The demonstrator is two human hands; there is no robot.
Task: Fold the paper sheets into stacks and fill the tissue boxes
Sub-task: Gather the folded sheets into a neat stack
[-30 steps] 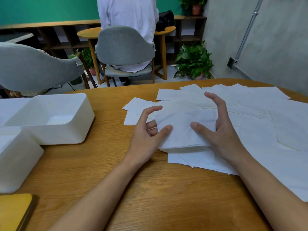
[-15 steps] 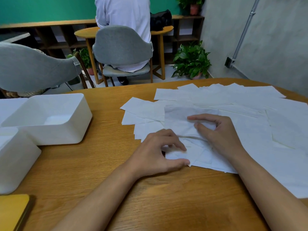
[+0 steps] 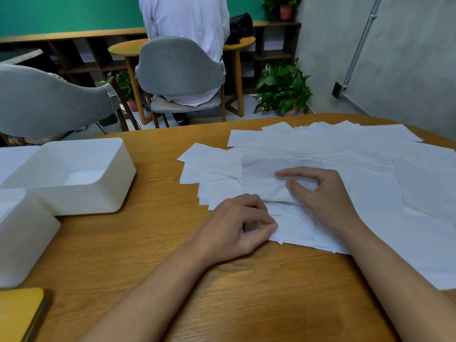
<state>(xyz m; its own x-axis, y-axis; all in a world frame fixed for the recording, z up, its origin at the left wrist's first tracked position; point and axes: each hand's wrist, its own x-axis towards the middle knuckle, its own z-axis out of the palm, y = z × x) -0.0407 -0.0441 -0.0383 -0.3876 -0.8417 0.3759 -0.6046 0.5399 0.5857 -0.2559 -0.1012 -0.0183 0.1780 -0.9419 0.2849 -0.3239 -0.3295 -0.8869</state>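
Several white paper sheets (image 3: 370, 154) lie spread over the right half of the wooden table (image 3: 160, 243). One folded sheet (image 3: 261, 178) lies on top of the pile in front of me. My right hand (image 3: 323, 193) pinches that sheet between thumb and curled index finger. My left hand (image 3: 237, 225) pinches the near left corner of a sheet at the pile's front edge. Two open white tissue boxes stand at the left: one (image 3: 74, 176) further back and one (image 3: 22, 233) nearer, cut by the frame edge.
A yellow flat object (image 3: 19, 314) lies at the near left corner. Beyond the table stand grey chairs (image 3: 180, 70), a person in white seated at a small round table, and a potted plant (image 3: 283, 87) by the concrete wall.
Both hands came down from above the pile onto the sheets. The folded sheet now lies flat, and each hand went from spread fingers to a pinch on paper.
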